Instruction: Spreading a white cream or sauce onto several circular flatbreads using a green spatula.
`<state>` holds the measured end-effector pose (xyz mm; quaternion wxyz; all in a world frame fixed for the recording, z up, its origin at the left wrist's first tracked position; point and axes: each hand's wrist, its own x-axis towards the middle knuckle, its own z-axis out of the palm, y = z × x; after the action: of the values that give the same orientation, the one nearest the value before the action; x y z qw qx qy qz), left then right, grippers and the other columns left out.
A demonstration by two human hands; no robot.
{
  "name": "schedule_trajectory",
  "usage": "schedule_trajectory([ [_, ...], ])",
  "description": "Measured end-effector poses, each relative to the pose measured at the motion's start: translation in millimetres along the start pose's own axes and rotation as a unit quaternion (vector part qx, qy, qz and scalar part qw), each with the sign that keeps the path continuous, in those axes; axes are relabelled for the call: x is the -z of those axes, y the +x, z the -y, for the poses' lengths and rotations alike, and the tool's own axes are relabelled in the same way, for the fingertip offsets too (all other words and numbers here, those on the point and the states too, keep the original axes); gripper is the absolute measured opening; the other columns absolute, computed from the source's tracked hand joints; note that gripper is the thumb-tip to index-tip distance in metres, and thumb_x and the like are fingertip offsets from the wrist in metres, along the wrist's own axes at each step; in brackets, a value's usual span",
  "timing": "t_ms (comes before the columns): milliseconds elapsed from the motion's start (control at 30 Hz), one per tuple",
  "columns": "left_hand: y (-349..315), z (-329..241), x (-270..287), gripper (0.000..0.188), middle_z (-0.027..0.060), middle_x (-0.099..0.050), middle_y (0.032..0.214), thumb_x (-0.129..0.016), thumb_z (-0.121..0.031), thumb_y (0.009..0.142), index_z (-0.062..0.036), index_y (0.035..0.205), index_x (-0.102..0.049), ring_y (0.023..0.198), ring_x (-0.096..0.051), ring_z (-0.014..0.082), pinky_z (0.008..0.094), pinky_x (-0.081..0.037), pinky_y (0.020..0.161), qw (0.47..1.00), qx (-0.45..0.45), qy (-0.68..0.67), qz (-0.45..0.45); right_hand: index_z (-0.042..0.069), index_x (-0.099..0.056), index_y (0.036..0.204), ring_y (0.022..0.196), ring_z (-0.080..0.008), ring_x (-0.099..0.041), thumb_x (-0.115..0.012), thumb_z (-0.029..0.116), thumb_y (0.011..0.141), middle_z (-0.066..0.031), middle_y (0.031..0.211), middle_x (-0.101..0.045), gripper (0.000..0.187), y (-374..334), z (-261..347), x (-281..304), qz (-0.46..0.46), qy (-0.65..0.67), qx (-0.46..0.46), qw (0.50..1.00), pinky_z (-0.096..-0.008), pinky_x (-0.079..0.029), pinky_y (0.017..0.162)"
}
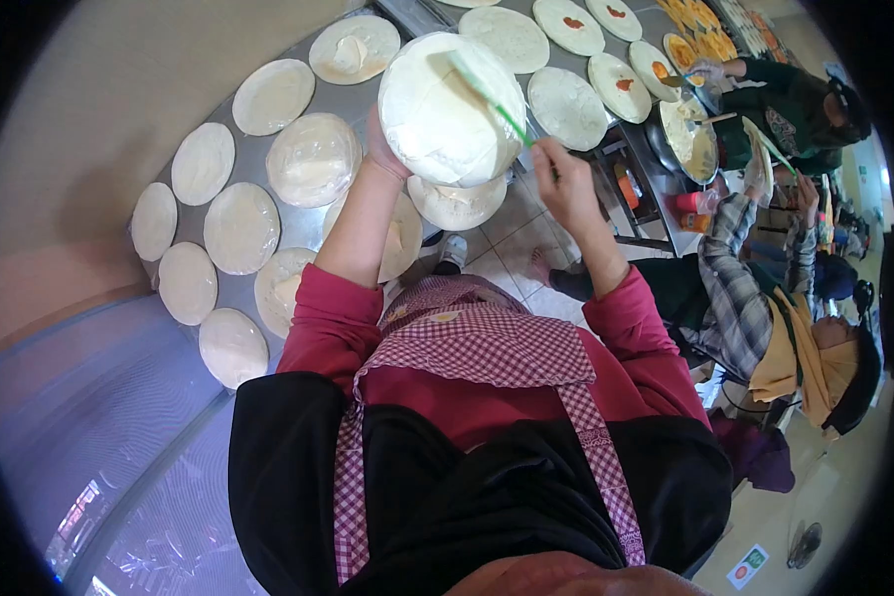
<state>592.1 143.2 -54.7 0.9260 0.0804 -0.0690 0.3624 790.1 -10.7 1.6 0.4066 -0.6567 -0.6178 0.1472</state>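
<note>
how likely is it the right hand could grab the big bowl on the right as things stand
Probably not: the right hand is already gripping a green spatula, and the big bowl looks well off to the right, beside a co-worker.

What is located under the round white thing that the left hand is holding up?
Part of the left hand shows at the left edge of the round white thing; a pale disc appears past its lower edge. Its underside and any fingers beneath it are covered.

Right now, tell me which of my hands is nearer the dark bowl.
Right. Your right hand is left of the dark bowl; your left hand is farther left.
</note>
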Motion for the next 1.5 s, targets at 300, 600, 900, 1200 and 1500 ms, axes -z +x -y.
schedule_trajectory([
  [300, 2.1, -10.8, 10.1, 0.056, 0.017, -0.05, 0.134, -0.032, -0.041, 0.095, -0.0045, 0.136, -0.043, 0.12, -0.051, 0.0361, 0.0504, -0.044, 0.099, 0.998, -0.066, 0.016, 0.0, 0.001, -0.059, 0.096, 0.059, -0.0361, -0.056, -0.056, 0.009, 0.091, -0.0206, 0.07, -0.056, 0.01, -25.0, -1.8, 3.1, 0.156, 0.051, 0.068, 0.984, -0.0379, -0.044, 0.054],
  [600, 18.8, -6.6, 13.5, 0.059, 0.0147, -0.045, 0.14, -0.029, -0.047, 0.095, -0.0108, 0.139, -0.04, 0.126, -0.045, 0.0363, 0.0525, -0.04, 0.103, 0.995, -0.056, -0.077, 0.03, 0.004, -0.059, 0.096, 0.06, -0.0347, -0.058, -0.055, 0.011, 0.092, -0.0187, 0.068, -0.056, 0.009, -29.0, -23.1, -10.5, 0.038, -0.029, -0.012, 0.999, -0.0377, -0.045, 0.055],
  [900, 18.1, -12.8, 18.0, 0.062, 0.0128, -0.041, 0.143, -0.031, -0.051, 0.095, -0.0117, 0.142, -0.036, 0.13, -0.041, 0.0354, 0.0533, -0.034, 0.108, 0.993, -0.107, -0.019, 0.05, 0.002, -0.058, 0.094, 0.056, -0.0308, -0.055, -0.053, 0.01, 0.093, -0.0173, 0.066, -0.055, 0.01, -33.0, 4.7, -12.2, 0.096, 0.083, -0.024, 0.992, -0.0367, -0.043, 0.054],
  [1200, 20.6, -16.2, 18.2, 0.062, 0.0124, -0.041, 0.144, -0.03, -0.051, 0.095, -0.0123, 0.142, -0.036, 0.131, -0.04, 0.0356, 0.0536, -0.033, 0.108, 0.991, -0.121, -0.024, 0.055, 0.003, -0.06, 0.096, 0.058, -0.0326, -0.059, -0.056, 0.012, 0.092, -0.0188, 0.069, -0.058, 0.011, -39.6, -34.4, -19.6, -0.01, -0.005, -0.029, 1.0, -0.0352, -0.046, 0.055],
  [1500, 22.4, -18.0, 21.7, 0.062, 0.012, -0.04, 0.145, -0.03, -0.052, 0.095, -0.0129, 0.142, -0.037, 0.132, -0.038, 0.0358, 0.0539, -0.031, 0.109, 0.989, -0.136, -0.026, 0.056, 0.002, -0.06, 0.097, 0.06, -0.0314, -0.06, -0.055, 0.012, 0.092, -0.0174, 0.069, -0.059, 0.012, -45.1, -20.6, -16.6, 0.059, 0.069, -0.03, 0.995, -0.0365, -0.047, 0.057],
])
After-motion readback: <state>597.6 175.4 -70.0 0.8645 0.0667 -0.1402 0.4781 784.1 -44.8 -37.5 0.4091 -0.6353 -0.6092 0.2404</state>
